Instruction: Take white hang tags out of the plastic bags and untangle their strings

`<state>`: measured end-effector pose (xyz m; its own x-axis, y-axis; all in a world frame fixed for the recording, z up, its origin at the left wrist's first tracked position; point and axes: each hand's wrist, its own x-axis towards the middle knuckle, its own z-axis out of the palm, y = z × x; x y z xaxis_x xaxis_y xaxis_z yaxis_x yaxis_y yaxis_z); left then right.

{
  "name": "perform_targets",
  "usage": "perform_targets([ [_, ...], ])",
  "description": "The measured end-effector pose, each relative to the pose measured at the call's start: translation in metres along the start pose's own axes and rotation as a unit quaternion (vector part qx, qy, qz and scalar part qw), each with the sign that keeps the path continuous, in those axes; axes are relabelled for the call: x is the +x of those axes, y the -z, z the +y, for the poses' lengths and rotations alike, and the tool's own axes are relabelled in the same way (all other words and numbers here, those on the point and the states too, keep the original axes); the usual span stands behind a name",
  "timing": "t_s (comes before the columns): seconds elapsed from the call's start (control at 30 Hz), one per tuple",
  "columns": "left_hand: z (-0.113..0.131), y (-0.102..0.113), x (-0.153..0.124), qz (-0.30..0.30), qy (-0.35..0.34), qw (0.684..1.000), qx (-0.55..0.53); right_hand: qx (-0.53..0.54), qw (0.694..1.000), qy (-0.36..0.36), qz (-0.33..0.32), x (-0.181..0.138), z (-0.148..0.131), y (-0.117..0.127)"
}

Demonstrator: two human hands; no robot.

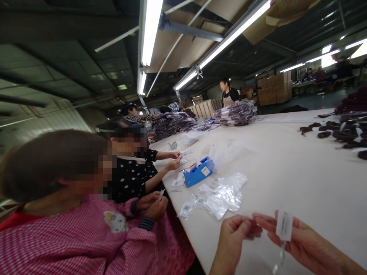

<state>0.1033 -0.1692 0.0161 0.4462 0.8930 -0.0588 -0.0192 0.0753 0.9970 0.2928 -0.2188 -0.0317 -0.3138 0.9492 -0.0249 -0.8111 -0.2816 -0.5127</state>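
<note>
My right hand (298,238) holds a small white barcode tag (284,225) upright between thumb and fingers, low at the right over the white table (286,172). A thin clear strip hangs from the tag. My left hand (236,233) is pinched shut just left of it, fingertips almost touching the right hand's; what it pinches is too small to tell. Small clear plastic bags (225,196) with tags lie on the table just beyond my hands.
To my left sit co-workers: a person in a pink checked top (86,236), another in a black dotted top (129,177), each handling small tags. A blue box (197,173) lies beyond the bags. Stacked dark bagged goods (236,112) and dark loose pieces (341,133) sit farther off.
</note>
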Motion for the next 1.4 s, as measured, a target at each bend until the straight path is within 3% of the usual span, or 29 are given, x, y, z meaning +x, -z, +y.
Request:
perform_targets([
  [0.2, 0.006, 0.001, -0.004, 0.047, 0.006, 0.999, 0.021, -0.043, 0.999, 0.002, 0.006, -0.004, -0.011, -0.007],
  [0.37, 0.014, 0.009, -0.003, 0.071, 0.012, 0.997, 0.036, -0.132, 0.987, 0.072, 0.055, -0.002, -0.036, -0.011],
  [0.47, 0.017, 0.012, -0.005, 0.066, 0.020, 0.997, 0.039, -0.223, 0.961, 0.139, 0.089, -0.001, -0.049, -0.014],
  [0.63, 0.023, 0.013, -0.015, 0.046, 0.004, 0.994, 0.101, -0.418, 0.886, 0.177, 0.098, -0.009, -0.064, -0.029],
  [0.8, 0.029, 0.014, -0.024, 0.025, -0.008, 0.984, 0.175, -0.488, 0.841, 0.216, 0.089, -0.018, -0.074, -0.045],
  [1.03, 0.033, 0.008, -0.027, -0.003, -0.004, 0.984, 0.179, -0.561, 0.802, 0.197, 0.061, -0.020, -0.070, -0.057],
  [1.4, 0.028, 0.005, -0.027, -0.007, 0.010, 0.993, 0.119, -0.565, 0.805, 0.165, 0.071, -0.025, -0.069, -0.064],
])
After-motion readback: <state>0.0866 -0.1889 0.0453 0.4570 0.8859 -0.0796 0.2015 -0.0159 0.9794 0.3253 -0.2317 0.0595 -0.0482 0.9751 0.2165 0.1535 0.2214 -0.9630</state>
